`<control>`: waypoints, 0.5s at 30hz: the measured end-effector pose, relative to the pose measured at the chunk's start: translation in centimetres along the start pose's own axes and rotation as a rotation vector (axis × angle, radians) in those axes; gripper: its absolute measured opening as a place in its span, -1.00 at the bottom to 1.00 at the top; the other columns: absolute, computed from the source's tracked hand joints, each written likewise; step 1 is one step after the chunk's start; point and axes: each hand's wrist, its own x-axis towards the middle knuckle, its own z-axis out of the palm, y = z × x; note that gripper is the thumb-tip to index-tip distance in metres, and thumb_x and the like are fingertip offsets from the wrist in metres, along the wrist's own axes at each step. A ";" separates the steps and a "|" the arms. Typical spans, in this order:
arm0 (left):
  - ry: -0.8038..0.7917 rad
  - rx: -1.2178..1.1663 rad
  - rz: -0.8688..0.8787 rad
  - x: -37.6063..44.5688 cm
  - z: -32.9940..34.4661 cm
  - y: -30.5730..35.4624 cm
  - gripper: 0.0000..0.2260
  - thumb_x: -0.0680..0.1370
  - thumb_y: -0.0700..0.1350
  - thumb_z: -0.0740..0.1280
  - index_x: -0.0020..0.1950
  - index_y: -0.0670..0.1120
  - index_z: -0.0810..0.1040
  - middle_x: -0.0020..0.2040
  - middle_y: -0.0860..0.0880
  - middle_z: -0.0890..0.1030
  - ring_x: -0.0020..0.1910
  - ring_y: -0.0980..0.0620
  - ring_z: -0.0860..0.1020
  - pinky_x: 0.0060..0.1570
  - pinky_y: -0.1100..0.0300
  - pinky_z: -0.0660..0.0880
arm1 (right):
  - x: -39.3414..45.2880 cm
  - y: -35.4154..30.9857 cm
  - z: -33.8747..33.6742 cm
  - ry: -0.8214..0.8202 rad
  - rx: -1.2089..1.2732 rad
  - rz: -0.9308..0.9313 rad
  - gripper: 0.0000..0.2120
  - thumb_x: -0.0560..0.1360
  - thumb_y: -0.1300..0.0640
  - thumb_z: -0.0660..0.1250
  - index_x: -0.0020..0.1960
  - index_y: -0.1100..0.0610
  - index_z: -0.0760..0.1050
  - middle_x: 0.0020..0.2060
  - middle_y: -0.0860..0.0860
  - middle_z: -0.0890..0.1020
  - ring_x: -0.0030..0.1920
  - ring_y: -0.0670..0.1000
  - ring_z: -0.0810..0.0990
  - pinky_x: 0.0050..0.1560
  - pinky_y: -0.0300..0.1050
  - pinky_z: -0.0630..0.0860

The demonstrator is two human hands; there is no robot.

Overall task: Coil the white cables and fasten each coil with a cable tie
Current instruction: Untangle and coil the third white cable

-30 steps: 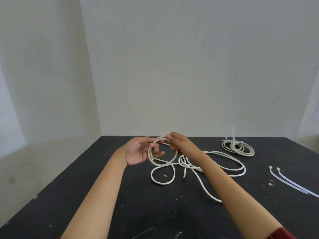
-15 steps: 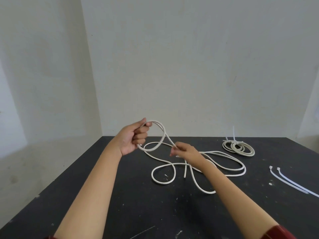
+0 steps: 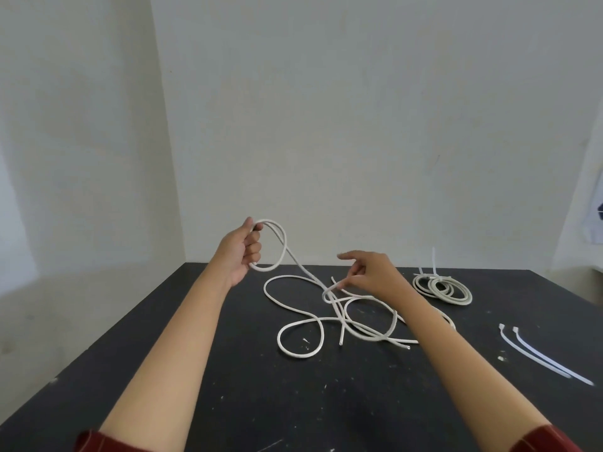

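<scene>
A loose white cable (image 3: 295,316) sprawls in loops over the middle of the black table (image 3: 228,402). My left hand (image 3: 243,249) is raised above the table's far left part and grips a small loop of that cable. From the loop the cable runs down and right to my right hand (image 3: 368,275), which pinches a bend of it just above the table, index finger stretched out. Two cable ends lie near the middle. At the back right rests a finished coil (image 3: 442,288) with a cable tie around it.
Two loose white cable ties (image 3: 541,353) lie side by side near the table's right edge. White walls rise close behind the table and to the left. Small white specks dot the tabletop.
My left hand lifted its cable loop off the table and holds it higher. My right hand let the cable slide, moved right and down, and now pinches a bend further along.
</scene>
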 end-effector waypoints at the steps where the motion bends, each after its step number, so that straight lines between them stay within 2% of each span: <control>1: 0.004 0.006 -0.002 0.0 0.6 -0.5 -0.74 0.66 -0.03 0.10 -0.15 -0.10 0.42 -0.58 0.11 0.23 -0.65 0.21 0.14 -0.66 0.37 0.06 | -0.2 -0.3 0.3 -0.024 -0.020 -0.007 -0.72 0.34 0.19 0.56 0.04 0.09 0.67 -0.30 -0.06 0.68 -0.26 -0.21 0.60 -0.14 -0.30 0.49; 4: 0.010 -0.010 0.018 0.3 2.4 -1.1 -0.72 0.67 -0.02 0.08 -0.16 -0.10 0.43 -0.57 0.11 0.22 -0.64 0.20 0.15 -0.65 0.36 0.07 | -1.4 -1.3 1.9 -0.165 -0.032 -0.029 -0.91 0.34 0.12 0.56 -0.16 0.07 0.73 -0.35 -0.06 0.69 -0.39 -0.17 0.56 -0.29 -0.27 0.49; 7: -0.001 -0.031 0.062 0.7 4.3 -0.2 -0.70 0.67 -0.01 0.07 -0.17 -0.09 0.44 -0.56 0.12 0.21 -0.63 0.19 0.14 -0.64 0.35 0.07 | -3.0 -1.3 4.5 -0.371 0.021 0.014 -0.88 0.38 0.06 0.54 -0.12 0.06 0.73 -0.26 0.09 0.72 -0.49 -0.10 0.55 -0.42 -0.25 0.50; 8: -0.014 -0.040 0.077 0.8 4.9 0.4 -0.69 0.68 -0.02 0.06 -0.17 -0.09 0.44 -0.56 0.12 0.21 -0.62 0.19 0.14 -0.64 0.35 0.08 | -3.4 -1.1 5.4 -0.456 0.026 0.039 -0.84 0.42 0.04 0.51 -0.05 0.09 0.72 -0.22 0.06 0.72 -0.42 -0.09 0.59 -0.35 -0.25 0.55; 9: -0.030 -0.049 0.091 0.9 5.4 1.0 -0.69 0.68 -0.02 0.06 -0.17 -0.09 0.44 -0.56 0.12 0.21 -0.62 0.19 0.15 -0.64 0.35 0.08 | -3.7 -0.8 6.3 -0.536 0.050 0.072 -0.79 0.48 0.01 0.45 0.02 0.12 0.70 -0.18 0.01 0.72 -0.29 -0.09 0.64 -0.20 -0.23 0.61; 11: -0.058 -0.061 0.113 0.8 6.2 2.3 -0.70 0.68 -0.02 0.06 -0.16 -0.09 0.44 -0.56 0.11 0.21 -0.62 0.19 0.15 -0.63 0.35 0.08 | -4.1 -0.5 7.2 -0.659 0.143 0.187 -0.71 0.59 0.01 0.30 0.18 0.14 0.64 -0.03 -0.05 0.69 0.03 -0.09 0.65 0.13 -0.15 0.55; 12: -0.072 -0.065 0.125 0.8 6.3 3.0 -0.70 0.67 -0.02 0.06 -0.16 -0.09 0.44 -0.56 0.11 0.21 -0.62 0.19 0.14 -0.62 0.35 0.07 | -4.1 -0.4 7.3 -0.708 0.180 0.224 -0.71 0.61 0.04 0.26 0.25 0.12 0.60 0.04 -0.07 0.67 0.12 -0.12 0.63 0.19 -0.15 0.52; 13: -0.085 -0.068 0.135 0.7 6.4 3.5 -0.71 0.67 -0.02 0.07 -0.16 -0.09 0.44 -0.56 0.11 0.21 -0.61 0.19 0.14 -0.61 0.35 0.07 | -4.2 -0.2 7.2 -0.742 0.186 0.215 -0.71 0.61 0.09 0.27 0.30 0.08 0.57 0.08 -0.10 0.66 0.11 -0.16 0.62 0.17 -0.18 0.51; 15: -0.113 -0.077 0.154 0.4 6.3 4.6 -0.71 0.67 -0.01 0.08 -0.16 -0.09 0.44 -0.56 0.12 0.21 -0.61 0.19 0.13 -0.60 0.35 0.05 | -4.2 -0.1 6.7 -0.726 0.162 0.156 -0.69 0.55 0.13 0.38 0.29 0.05 0.58 -0.04 -0.18 0.67 -0.08 -0.23 0.62 0.03 -0.28 0.54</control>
